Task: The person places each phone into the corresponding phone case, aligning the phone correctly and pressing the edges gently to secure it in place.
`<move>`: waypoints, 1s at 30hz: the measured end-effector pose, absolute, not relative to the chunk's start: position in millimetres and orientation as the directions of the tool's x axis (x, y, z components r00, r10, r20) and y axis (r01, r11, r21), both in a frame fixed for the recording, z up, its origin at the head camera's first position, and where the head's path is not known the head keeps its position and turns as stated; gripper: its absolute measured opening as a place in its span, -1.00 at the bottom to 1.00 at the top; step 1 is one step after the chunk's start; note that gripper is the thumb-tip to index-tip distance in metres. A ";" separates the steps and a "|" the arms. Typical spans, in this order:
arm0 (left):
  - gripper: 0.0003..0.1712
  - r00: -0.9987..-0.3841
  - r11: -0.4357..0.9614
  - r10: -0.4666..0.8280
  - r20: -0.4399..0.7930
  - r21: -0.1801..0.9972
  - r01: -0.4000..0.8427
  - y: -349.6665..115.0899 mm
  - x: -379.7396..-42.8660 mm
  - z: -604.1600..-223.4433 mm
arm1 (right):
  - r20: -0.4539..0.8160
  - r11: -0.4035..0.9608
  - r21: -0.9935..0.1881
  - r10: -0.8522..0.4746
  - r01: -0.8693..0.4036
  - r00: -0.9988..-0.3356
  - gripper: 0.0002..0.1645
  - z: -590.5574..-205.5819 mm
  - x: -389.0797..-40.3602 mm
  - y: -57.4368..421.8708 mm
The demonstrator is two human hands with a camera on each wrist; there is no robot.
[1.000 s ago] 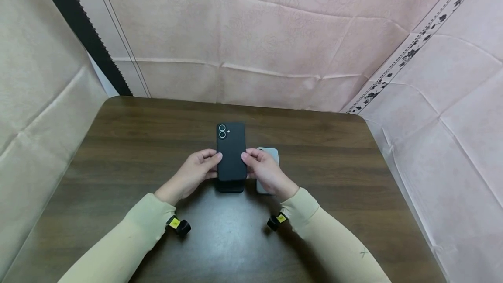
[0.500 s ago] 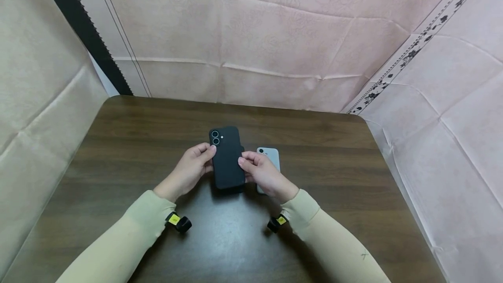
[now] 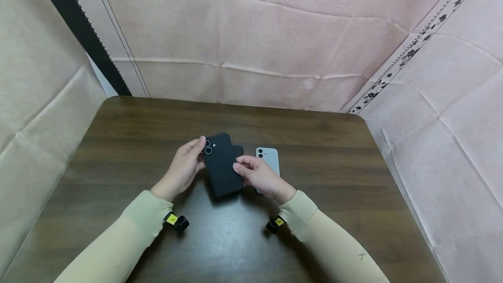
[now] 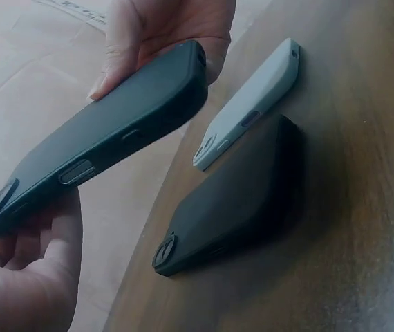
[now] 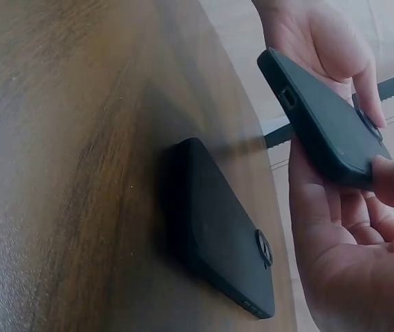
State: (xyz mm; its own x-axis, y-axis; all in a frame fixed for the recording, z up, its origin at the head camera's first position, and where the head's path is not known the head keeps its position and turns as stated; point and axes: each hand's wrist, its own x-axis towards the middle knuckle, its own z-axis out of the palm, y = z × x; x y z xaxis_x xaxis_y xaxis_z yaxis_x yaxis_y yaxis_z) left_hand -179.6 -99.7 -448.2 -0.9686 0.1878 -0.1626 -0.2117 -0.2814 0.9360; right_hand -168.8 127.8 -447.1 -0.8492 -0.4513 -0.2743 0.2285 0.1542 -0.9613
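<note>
Both hands grip a black phone [image 3: 222,167] above the table, its back with the two ringed camera lenses facing up. My left hand [image 3: 181,167] pinches it by the camera end, thumb beside the lenses. At the opposite long edge, my right hand [image 3: 263,178] holds it between thumb and fingers near the lower corner. A second black phone [image 4: 231,194] lies on the table beneath, back up, and mostly hidden by the held one in the head view. To its right lies a pale blue phone [image 3: 269,156], partly covered by my right hand.
The brown wooden table [image 3: 314,165] carries the phones near its middle. Pale patterned cloth [image 3: 275,34] hangs behind the table and along both sides. Each wrist wears a small black camera [image 3: 180,223] with a yellow label.
The held phone has shifted left and towards the person, and its camera end has tilted left. More of the black phone beneath now shows. My left hand moved left with it.
</note>
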 end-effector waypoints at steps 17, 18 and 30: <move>-0.55 -0.972 -0.294 0.175 -0.159 0.934 -0.206 -100.2 -176.6 -447.3 | -0.261 0.147 -0.965 -0.467 0.217 -0.845 -0.68 -444.2 -168.5 126.4; -0.53 -0.972 -0.285 0.170 -0.161 0.936 -0.205 -100.1 -176.5 -447.7 | -0.268 0.158 -0.963 -0.460 0.219 -0.847 -0.67 -443.3 -169.2 125.9; -0.51 -0.950 -0.174 0.259 -0.175 0.959 -0.224 -91.0 -170.5 -453.7 | -0.234 0.112 -0.972 -0.414 0.206 -0.879 -0.62 -432.7 -179.4 122.2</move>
State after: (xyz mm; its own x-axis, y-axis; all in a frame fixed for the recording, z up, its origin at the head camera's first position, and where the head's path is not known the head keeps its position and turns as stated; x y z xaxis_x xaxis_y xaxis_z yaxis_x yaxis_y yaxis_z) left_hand -170.5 -91.0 -453.7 -0.9500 0.2587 -0.1751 -0.2240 -0.1736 0.9590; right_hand -179.4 122.2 -432.7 -0.8795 -0.4145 -0.2339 0.2056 0.1124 -0.9722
